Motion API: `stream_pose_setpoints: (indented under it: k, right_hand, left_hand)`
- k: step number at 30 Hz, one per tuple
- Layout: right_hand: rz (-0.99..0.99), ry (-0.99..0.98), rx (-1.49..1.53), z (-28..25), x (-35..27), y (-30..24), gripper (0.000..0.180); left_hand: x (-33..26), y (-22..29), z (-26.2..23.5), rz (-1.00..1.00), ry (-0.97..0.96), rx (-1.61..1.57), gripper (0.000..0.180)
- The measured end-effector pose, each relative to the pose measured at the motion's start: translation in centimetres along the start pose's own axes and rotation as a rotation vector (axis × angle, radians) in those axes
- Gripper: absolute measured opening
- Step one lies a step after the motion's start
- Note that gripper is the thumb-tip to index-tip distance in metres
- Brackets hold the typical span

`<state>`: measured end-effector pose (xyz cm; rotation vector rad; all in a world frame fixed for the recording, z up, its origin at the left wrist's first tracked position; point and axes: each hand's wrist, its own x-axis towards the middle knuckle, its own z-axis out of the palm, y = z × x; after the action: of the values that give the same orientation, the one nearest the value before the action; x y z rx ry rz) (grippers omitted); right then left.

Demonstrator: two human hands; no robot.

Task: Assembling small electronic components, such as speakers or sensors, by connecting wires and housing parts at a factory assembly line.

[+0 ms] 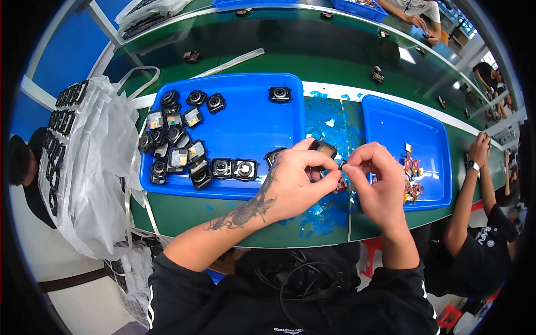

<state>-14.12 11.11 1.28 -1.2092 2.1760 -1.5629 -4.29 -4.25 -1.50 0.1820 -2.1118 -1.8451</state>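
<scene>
My left hand [298, 181] is closed around a black smartwatch case [324, 148], which shows between thumb and fingers. Close against it, my right hand [378, 181] pinches at the case's right edge; a small dark bit shows at the fingertips, too small to name. Under the hands lies a red and gold small part [341, 184], partly hidden. To the left, a blue tray [251, 134] holds several black watch cases [177, 157], some face up, some back up. One more watch case [273, 157] is half covered by my left hand.
Blue film scraps [321, 215] litter the green bench between the trays. A second blue tray [388, 120] at right holds small red and gold parts [413, 170]. Bagged black cases [84, 145] stand at left. A conveyor [312, 50] runs behind; co-workers sit at right and across.
</scene>
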Motion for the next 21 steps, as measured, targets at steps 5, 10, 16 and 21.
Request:
stream_pose_setpoints:
  k: [5, 10, 16, 21]
  right_hand:
    - [-0.098, -0.117, -0.099, -1.0, -1.3, 0.0, 0.012]
    - [0.021, -0.119, -0.114, -1.6, -0.6, 0.9, 0.02]
    - [0.125, -0.119, 0.58, -0.1, -0.8, 1.8, 0.018]
    - [0.104, 0.059, 0.567, -0.6, -1.6, 1.1, 0.014]
  left_hand:
    - [0.3, -0.1, -0.4, -0.043, -0.002, -0.02, 0.011]
    - [0.5, -0.1, -0.4, -0.174, -0.135, -0.257, 0.012]
    - [0.3, 0.2, -0.5, -0.267, -0.284, -0.503, 0.015]
    - [0.2, 0.5, 0.5, -0.167, -0.096, -0.418, 0.037]
